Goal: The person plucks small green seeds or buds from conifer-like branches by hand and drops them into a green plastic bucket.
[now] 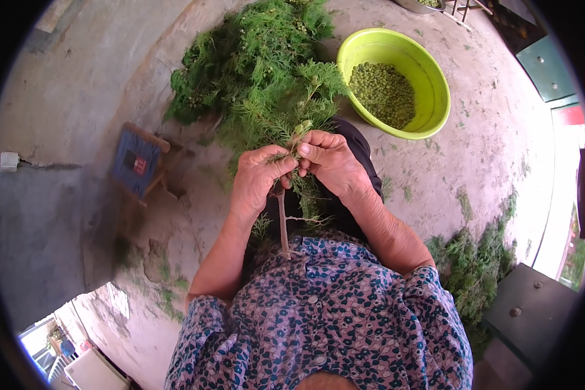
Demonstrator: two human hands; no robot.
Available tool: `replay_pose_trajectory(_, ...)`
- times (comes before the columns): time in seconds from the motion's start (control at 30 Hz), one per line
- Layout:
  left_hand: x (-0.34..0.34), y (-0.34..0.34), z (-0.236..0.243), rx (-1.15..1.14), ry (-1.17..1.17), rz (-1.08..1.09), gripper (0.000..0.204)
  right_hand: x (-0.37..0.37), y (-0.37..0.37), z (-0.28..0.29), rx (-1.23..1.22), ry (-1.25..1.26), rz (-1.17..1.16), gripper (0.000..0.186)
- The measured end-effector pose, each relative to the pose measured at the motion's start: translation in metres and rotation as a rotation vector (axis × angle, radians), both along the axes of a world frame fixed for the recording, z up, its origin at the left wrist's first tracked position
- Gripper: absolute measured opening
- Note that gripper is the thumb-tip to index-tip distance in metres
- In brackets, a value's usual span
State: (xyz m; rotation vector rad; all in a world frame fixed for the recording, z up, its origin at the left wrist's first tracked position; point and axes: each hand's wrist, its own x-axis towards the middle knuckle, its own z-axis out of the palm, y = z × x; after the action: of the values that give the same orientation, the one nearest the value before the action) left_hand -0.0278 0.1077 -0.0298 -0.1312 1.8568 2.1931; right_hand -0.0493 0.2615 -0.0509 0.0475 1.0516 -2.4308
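Note:
Over my lap I hold a green conifer branch (283,218), its bare brown stem pointing toward my shirt and its feathery sprays spreading away from me. My left hand (257,179) pinches the branch where it forks. Close beside it, the fingertips of my right hand (335,162) are closed around a twig of the same branch. A small pale green cone (303,127) shows just beyond my fingertips. Whether the right fingers also grip a cone is hidden. Past my hands lies a big heap of cut conifer branches (253,58).
A lime-green basin (435,84) partly filled with small green cones (383,97) stands at the far right. On the left is a low stool with a blue seat (135,159). More greenery (478,266) lies at the right, near a dark metal panel (533,309). Leaf scraps dot the concrete floor.

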Motion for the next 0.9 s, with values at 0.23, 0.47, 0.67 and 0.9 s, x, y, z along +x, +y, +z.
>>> replay_pose_trajectory(0.23,0.000,-0.007,-0.004,0.073,-0.120,0.068,0.017,-0.004,-0.001,-0.005,-0.270,-0.130,0.016,0.010)
replay_pose_trajectory(0.47,0.005,-0.002,-0.008,0.043,-0.017,0.112,0.019,-0.006,0.002,-0.003,-0.295,-0.111,-0.063,0.011)
replay_pose_trajectory(0.67,0.008,0.005,-0.005,-0.003,-0.007,0.173,0.017,-0.008,0.009,0.003,-0.165,-0.083,-0.139,0.010)
replay_pose_trajectory(0.9,0.009,0.001,-0.008,-0.146,0.144,0.117,0.017,-0.007,0.007,0.015,0.400,0.287,-0.118,0.018)
